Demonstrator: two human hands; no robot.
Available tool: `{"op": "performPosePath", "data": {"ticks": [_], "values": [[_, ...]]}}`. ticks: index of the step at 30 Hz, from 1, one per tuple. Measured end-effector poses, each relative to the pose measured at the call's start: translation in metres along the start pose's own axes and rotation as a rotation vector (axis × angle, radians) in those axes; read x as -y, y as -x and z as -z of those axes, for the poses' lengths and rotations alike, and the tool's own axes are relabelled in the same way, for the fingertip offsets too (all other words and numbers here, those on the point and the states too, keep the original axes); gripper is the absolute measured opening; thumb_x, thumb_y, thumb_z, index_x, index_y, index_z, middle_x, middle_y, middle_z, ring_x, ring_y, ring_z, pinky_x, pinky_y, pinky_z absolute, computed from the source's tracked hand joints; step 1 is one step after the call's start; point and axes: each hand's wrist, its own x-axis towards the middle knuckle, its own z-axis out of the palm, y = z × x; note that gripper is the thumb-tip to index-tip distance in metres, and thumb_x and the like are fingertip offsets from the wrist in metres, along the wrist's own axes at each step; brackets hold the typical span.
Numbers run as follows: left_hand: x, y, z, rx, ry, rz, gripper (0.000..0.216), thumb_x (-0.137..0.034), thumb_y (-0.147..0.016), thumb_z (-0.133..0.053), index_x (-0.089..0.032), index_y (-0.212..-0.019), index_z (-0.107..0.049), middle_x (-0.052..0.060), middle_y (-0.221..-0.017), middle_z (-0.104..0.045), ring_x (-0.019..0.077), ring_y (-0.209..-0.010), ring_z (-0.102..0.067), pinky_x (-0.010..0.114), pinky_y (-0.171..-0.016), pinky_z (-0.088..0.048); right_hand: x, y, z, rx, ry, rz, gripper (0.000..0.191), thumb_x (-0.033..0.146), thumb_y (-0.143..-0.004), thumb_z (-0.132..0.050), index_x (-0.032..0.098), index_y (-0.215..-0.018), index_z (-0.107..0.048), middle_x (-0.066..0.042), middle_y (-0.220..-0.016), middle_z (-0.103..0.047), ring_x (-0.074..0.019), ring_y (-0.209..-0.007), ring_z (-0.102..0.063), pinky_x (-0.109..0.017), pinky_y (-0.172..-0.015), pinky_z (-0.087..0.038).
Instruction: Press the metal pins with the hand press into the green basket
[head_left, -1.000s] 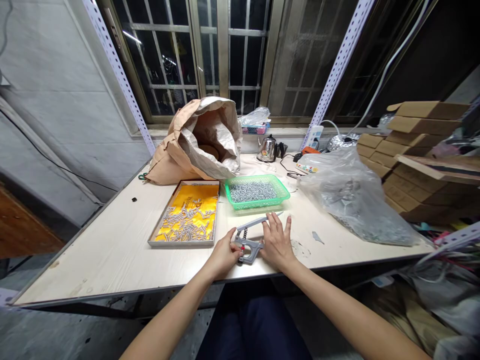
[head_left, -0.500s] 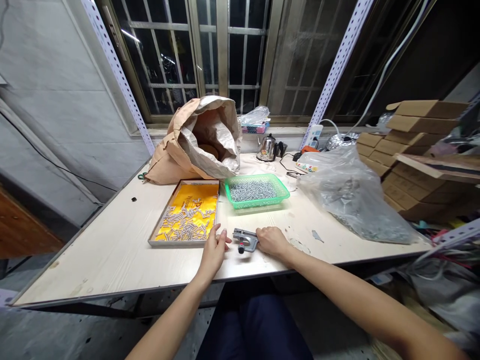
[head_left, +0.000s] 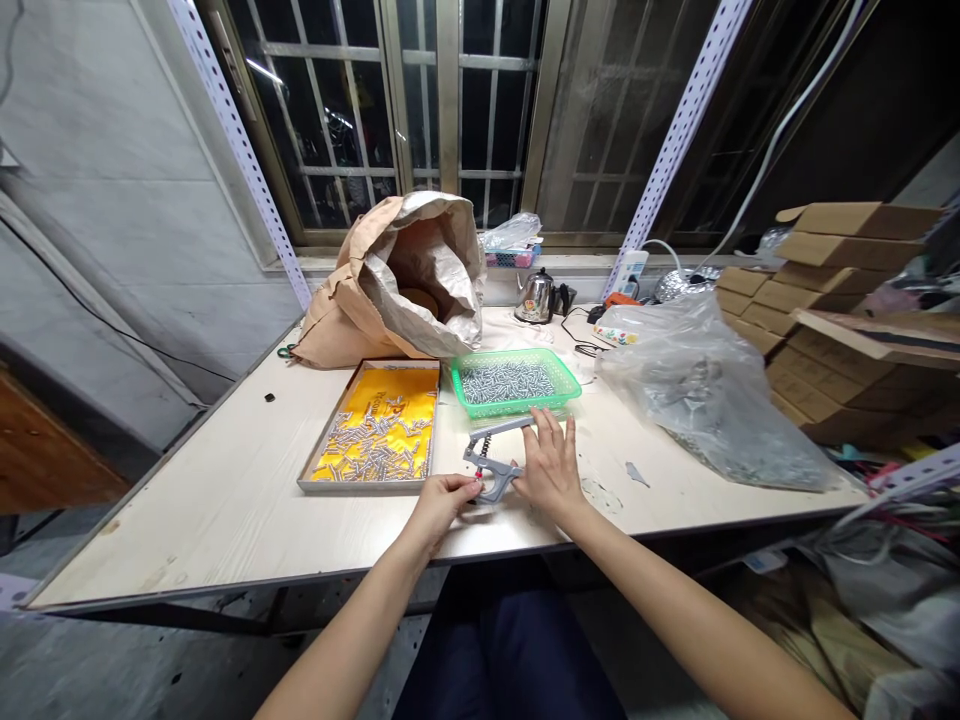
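Grey metal hand-press pliers with a dark spring and a red bit stand over the near part of the table, handles spread apart. My right hand holds them, its fingers reaching over the upper handle and the thumb side at the lower frame. My left hand is pinched together at the lower jaw, right by the red bit; what lies between its fingertips is too small to make out. Left of the pliers, a shallow box holds a yellow sheet with many small metal pieces.
Behind the pliers sits a green plastic basket full of small metal pieces. A large paper sack leans at the back. A clear plastic bag and stacked cardboard boxes stand at right, a metal kettle near the window.
The pliers' handles have sprung apart and my right hand's fingers have opened out along the upper one. My left hand has moved right and closed at the lower jaw.
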Motion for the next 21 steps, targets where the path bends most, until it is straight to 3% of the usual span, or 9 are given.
{"op": "performPosePath", "data": {"ticks": [6, 13, 17, 19, 21], "values": [[-0.006, -0.006, 0.001, -0.047, 0.129, 0.021, 0.038, -0.038, -0.045, -0.084, -0.010, -0.068, -0.070, 0.007, -0.066, -0.068, 0.0117, -0.059, -0.056, 0.022, -0.056, -0.041, -0.009, 0.014, -0.003, 0.108, -0.010, -0.100, 0.057, 0.029, -0.066, -0.058, 0.005, -0.117, -0.049, -0.023, -0.139, -0.036, -0.0321, -0.135, -0.021, -0.054, -0.110, 0.001], [-0.023, -0.017, 0.007, 0.039, 0.111, -0.137, 0.035, -0.039, -0.054, -0.081, -0.011, -0.070, -0.067, 0.007, -0.071, -0.069, 0.0091, -0.059, -0.054, 0.021, -0.057, -0.040, -0.017, 0.030, -0.011, 0.161, 0.007, -0.135, 0.052, 0.028, -0.067, -0.057, 0.005, -0.113, -0.053, -0.022, -0.140, -0.037, -0.0315, -0.135, -0.020, -0.054, -0.111, 0.000], [-0.049, -0.058, -0.014, -0.003, -0.038, -0.295, 0.032, -0.041, -0.066, -0.072, -0.010, -0.073, -0.067, 0.008, -0.073, -0.068, 0.0116, -0.062, -0.057, 0.024, -0.061, -0.044, -0.018, 0.035, -0.019, 0.120, 0.011, -0.117, 0.051, 0.032, -0.070, -0.056, 0.007, -0.114, -0.052, -0.022, -0.138, -0.039, -0.0320, -0.134, -0.022, -0.055, -0.110, -0.004], [-0.068, -0.087, -0.022, -0.047, -0.115, -0.344, 0.030, -0.036, -0.076, -0.064, -0.009, -0.089, -0.066, 0.011, -0.086, -0.070, 0.0145, -0.071, -0.061, 0.025, -0.065, -0.046, -0.019, 0.037, -0.022, 0.098, 0.019, -0.117, 0.051, 0.036, -0.072, -0.056, 0.007, -0.113, -0.052, -0.023, -0.137, -0.040, -0.0334, -0.133, -0.024, -0.057, -0.109, -0.006], [-0.085, -0.113, -0.014, -0.157, -0.261, -0.407, 0.030, -0.029, -0.081, -0.059, -0.009, -0.102, -0.064, 0.013, -0.099, -0.069, 0.0170, -0.082, -0.063, 0.027, -0.071, -0.047, -0.021, 0.039, -0.025, 0.083, 0.029, -0.118, 0.051, 0.038, -0.072, -0.056, 0.007, -0.112, -0.053, -0.023, -0.136, -0.041, -0.0348, -0.132, -0.026, -0.057, -0.108, -0.008]]}}
